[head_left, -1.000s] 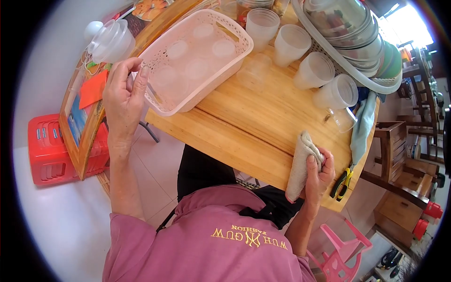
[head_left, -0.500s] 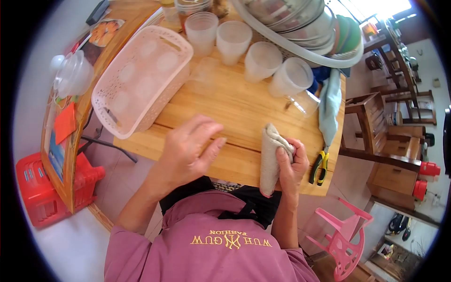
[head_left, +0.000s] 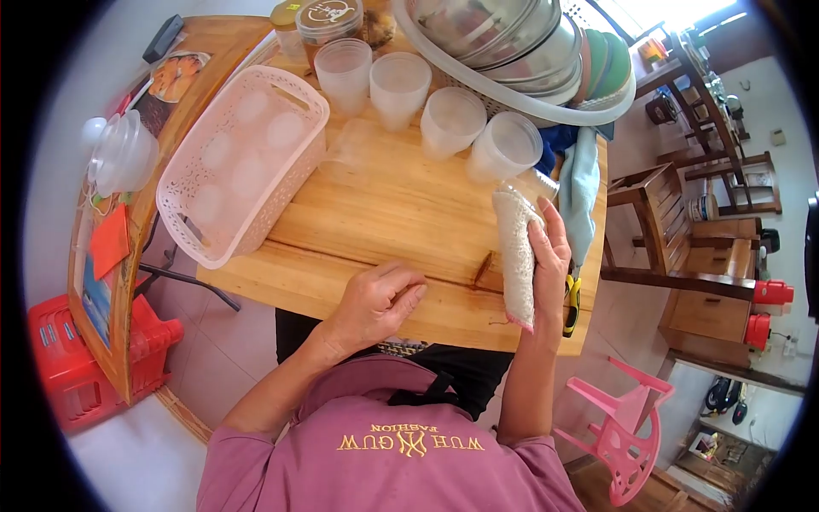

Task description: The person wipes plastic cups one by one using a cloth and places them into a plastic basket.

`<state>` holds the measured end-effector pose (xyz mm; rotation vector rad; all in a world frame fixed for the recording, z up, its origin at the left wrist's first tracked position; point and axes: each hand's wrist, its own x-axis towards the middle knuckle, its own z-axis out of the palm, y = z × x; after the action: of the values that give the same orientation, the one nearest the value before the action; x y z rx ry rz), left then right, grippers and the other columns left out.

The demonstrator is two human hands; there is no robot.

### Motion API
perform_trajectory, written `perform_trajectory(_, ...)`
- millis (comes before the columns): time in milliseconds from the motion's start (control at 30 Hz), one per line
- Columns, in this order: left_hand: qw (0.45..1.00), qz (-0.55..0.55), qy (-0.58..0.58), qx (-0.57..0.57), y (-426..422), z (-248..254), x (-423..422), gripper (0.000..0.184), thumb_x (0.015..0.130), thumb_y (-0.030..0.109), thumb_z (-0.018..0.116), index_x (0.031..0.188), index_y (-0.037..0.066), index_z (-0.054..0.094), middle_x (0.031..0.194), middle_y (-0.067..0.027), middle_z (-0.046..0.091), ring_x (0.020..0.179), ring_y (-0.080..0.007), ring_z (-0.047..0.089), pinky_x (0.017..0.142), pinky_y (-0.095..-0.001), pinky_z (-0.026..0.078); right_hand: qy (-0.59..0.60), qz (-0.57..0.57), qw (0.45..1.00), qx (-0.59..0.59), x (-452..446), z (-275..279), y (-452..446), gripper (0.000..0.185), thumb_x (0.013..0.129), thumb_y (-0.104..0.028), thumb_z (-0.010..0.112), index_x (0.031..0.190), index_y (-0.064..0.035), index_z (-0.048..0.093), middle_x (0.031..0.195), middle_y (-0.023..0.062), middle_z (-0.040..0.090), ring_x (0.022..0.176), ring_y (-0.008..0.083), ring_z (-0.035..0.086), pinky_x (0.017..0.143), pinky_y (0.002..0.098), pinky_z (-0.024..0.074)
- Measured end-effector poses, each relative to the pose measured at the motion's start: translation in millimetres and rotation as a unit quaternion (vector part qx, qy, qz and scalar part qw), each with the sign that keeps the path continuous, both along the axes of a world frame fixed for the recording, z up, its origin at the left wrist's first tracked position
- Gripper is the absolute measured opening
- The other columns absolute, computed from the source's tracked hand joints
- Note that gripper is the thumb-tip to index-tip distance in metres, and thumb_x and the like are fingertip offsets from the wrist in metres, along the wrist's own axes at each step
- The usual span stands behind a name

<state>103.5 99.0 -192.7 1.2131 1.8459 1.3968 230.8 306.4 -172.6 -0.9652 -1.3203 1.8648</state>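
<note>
My right hand (head_left: 550, 256) grips a folded whitish cloth (head_left: 516, 256) with a pinkish lower edge, held upright above the right part of the wooden table (head_left: 384, 226). Its thumb lies across the cloth's side. Near the table's front edge, my left hand (head_left: 384, 299) is curled with thumb and fingers drawn together, and nothing shows in it. Beside the cloth's left side is a small brown patch (head_left: 489, 271) on the tabletop, whose nature I cannot make out. Yellow-and-black pliers (head_left: 572, 303) lie just right of my right hand, partly hidden by it.
Stacks of translucent plastic cups (head_left: 452, 124) stand along the back. A pink basket (head_left: 213, 247) holding several cups is at left. Metal bowls (head_left: 537, 60) fill a large rack at the back right. A light blue cloth (head_left: 582, 192) hangs by the right edge.
My left hand has moved right and down towards the table's front edge and its fingers have curled in. My right hand has raised and turned the cloth slightly right.
</note>
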Motion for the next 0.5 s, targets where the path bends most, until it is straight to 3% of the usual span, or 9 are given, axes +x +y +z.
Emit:
perform_trajectory(33, 1.000, 0.004, 0.001, 0.000, -0.1, -2.0, -0.5, 0.010, 0.088, 0.006, 0.065, 0.093, -0.003, 0.064, 0.081, -0.0150, 0.061, 0.070, -0.0272, 0.059, 0.061, -0.0331, 0.046, 0.000, 0.001, 1.000, 0.000, -1.1, -4.2, 2.7, 0.046, 0.093, -0.014, 0.061, 0.135, 0.0012, 0.047, 0.109, 0.0112, 0.063, 0.083, 0.0119, 0.063, 0.070, 0.0241, 0.0520)
perform_trajectory(167, 1.000, 0.021, -0.009, 0.009, 0.5, -2.6, -1.0, 0.012, 0.089, 0.009, 0.065, 0.092, -0.002, 0.064, 0.082, -0.0157, 0.062, 0.071, -0.0283, 0.061, 0.062, -0.0339, 0.048, -0.010, -0.006, 1.000, 0.005, 3.6, -3.2, -1.5, 0.026, 0.095, -0.015, 0.061, 0.116, -0.0011, 0.059, 0.096, 0.0060, 0.067, 0.078, 0.0081, 0.062, 0.067, 0.0218, 0.0506)
perform_trajectory(233, 1.000, 0.024, -0.013, 0.004, -0.8, -3.3, -2.2, 0.013, 0.090, 0.011, 0.065, 0.091, -0.002, 0.065, 0.082, -0.0167, 0.062, 0.072, -0.0296, 0.062, 0.064, -0.0343, 0.049, 0.001, -0.003, 1.000, -0.006, 16.9, -2.3, -5.5, 0.025, 0.093, -0.013, 0.061, 0.114, -0.0004, 0.059, 0.096, 0.0068, 0.067, 0.077, 0.0097, 0.063, 0.067, 0.0229, 0.0515)
perform_trajectory(300, 0.996, 0.030, -0.081, 0.007, -2.9, -6.1, -3.3, 0.026, 0.094, 0.020, 0.062, 0.108, -0.003, 0.063, 0.089, -0.0128, 0.064, 0.075, -0.0221, 0.061, 0.067, -0.0307, 0.048, -0.005, 0.001, 1.000, -0.011, 30.3, 7.4, -16.9, 0.025, 0.092, -0.012, 0.061, 0.114, -0.0001, 0.059, 0.096, 0.0074, 0.067, 0.077, 0.0107, 0.063, 0.067, 0.0230, 0.0519)
perform_trajectory(333, 0.996, 0.028, -0.084, 0.005, -4.0, -7.0, -3.6, 0.026, 0.094, 0.020, 0.062, 0.108, -0.003, 0.063, 0.089, -0.0128, 0.064, 0.075, -0.0221, 0.061, 0.067, -0.0307, 0.048, 0.012, 0.038, 0.998, -0.040, 38.4, 11.7, -24.3, 0.026, 0.090, -0.011, 0.062, 0.114, 0.0004, 0.059, 0.097, 0.0085, 0.067, 0.079, 0.0119, 0.064, 0.069, 0.0228, 0.0522)
perform_trajectory(400, 0.957, 0.027, -0.289, 0.018, -6.3, -6.6, -4.9, 0.049, 0.097, 0.031, 0.060, 0.131, -0.003, 0.050, 0.105, -0.0074, 0.061, 0.084, -0.0135, 0.057, 0.074, -0.0276, 0.047, 0.006, 0.101, 0.991, -0.091, 45.4, 26.7, -36.4, 0.031, 0.085, -0.007, 0.063, 0.114, 0.0013, 0.059, 0.099, 0.0110, 0.068, 0.084, 0.0143, 0.066, 0.075, 0.0228, 0.0526)
perform_trajectory(433, 0.932, -0.006, -0.359, 0.040, -7.2, -3.5, -8.0, 0.066, 0.097, 0.036, 0.060, 0.144, -0.001, 0.034, 0.117, -0.0047, 0.055, 0.092, -0.0096, 0.053, 0.080, -0.0261, 0.045, -0.005, 0.126, 0.987, -0.100, 48.3, 24.7, -41.4, 0.031, 0.084, -0.007, 0.064, 0.114, 0.0011, 0.059, 0.098, 0.0108, 0.068, 0.085, 0.0138, 0.065, 0.076, 0.0230, 0.0524)
perform_trajectory(500, 0.918, -0.015, -0.395, 0.039, -5.7, 7.6, -11.2, 0.065, 0.097, 0.036, 0.059, 0.145, 0.000, 0.033, 0.118, -0.0052, 0.054, 0.094, -0.0092, 0.052, 0.082, -0.0256, 0.045, -0.025, 0.176, 0.977, -0.113, 49.8, 20.7, -49.8, 0.033, 0.083, -0.005, 0.067, 0.114, 0.0002, 0.060, 0.097, 0.0082, 0.068, 0.085, 0.0114, 0.064, 0.077, 0.0227, 0.0514)
